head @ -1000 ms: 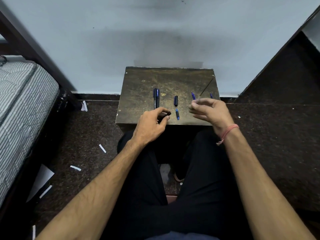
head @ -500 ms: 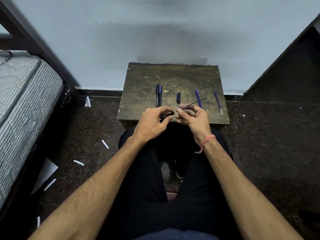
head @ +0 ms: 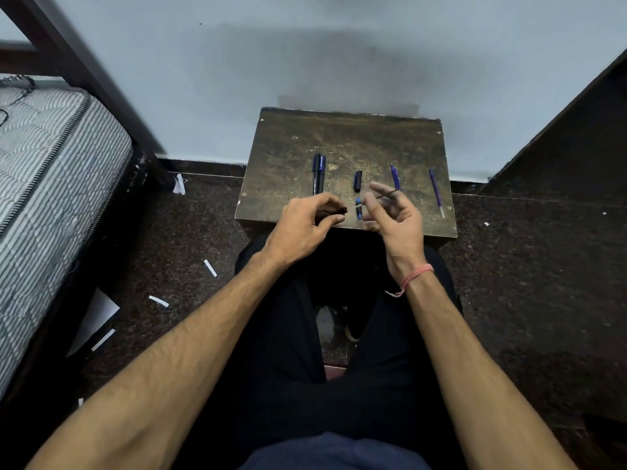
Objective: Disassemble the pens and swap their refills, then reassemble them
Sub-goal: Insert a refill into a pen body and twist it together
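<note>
The thin dark refill (head: pixel 386 195) sits pinched in the right hand (head: pixel 395 218), thumb and forefinger closed on it, the other fingers (head: pixel 405 206) spread loose. The left hand (head: pixel 305 225) is curled tight around a black barrel (head: pixel 341 210), its open mouth facing the refill, a small gap apart. This looks like reassembly: next the tip must be lined up and slid in. Beyond the fingers, on the surface (head: pixel 288 157), lie two capped pens (head: pixel 319 173), a cap (head: pixel 357 180) and two blue refills (head: pixel 395 178).

both forearms reach forward. left hand (head: pixel 302 225) curls, thumb and fingers pinched closed. right hand (head: pixel 395 215) is blurred, palm leftward, fingers loosely spread.
</note>
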